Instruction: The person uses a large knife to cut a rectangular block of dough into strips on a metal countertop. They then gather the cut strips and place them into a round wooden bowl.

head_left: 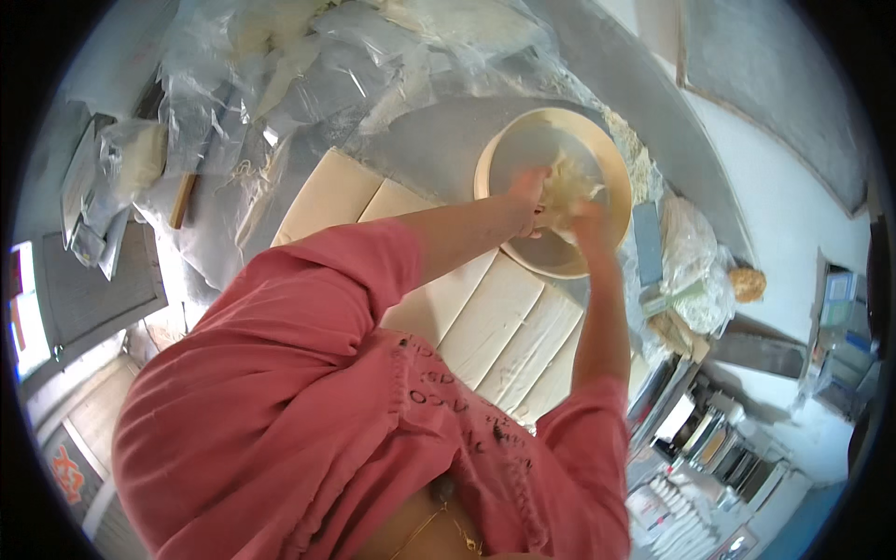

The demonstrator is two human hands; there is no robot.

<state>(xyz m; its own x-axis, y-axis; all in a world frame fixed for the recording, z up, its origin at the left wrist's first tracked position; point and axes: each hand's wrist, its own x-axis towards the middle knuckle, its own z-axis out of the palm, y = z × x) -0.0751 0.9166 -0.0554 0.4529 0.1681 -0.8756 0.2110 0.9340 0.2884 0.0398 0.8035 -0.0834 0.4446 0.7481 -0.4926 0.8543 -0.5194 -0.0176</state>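
A round sieve with a pale wooden rim lies on the grey work surface ahead of me. My left hand reaches into it from the left, fingers curled at the side of a pale yellowish, ragged clump. On the near right side of the clump, my right hand is closed against it. Motion smears the clump and both hands, so its exact kind is unclear. Cream-coloured flat strips lie side by side under my forearms, reaching up to the sieve's near rim.
Crumpled clear plastic sheeting covers the far side of the surface. Pale crumbs gather along the right edge beside the sieve. A clear plastic bag and a blue-grey block stand to the right. A brown wooden stick lies left.
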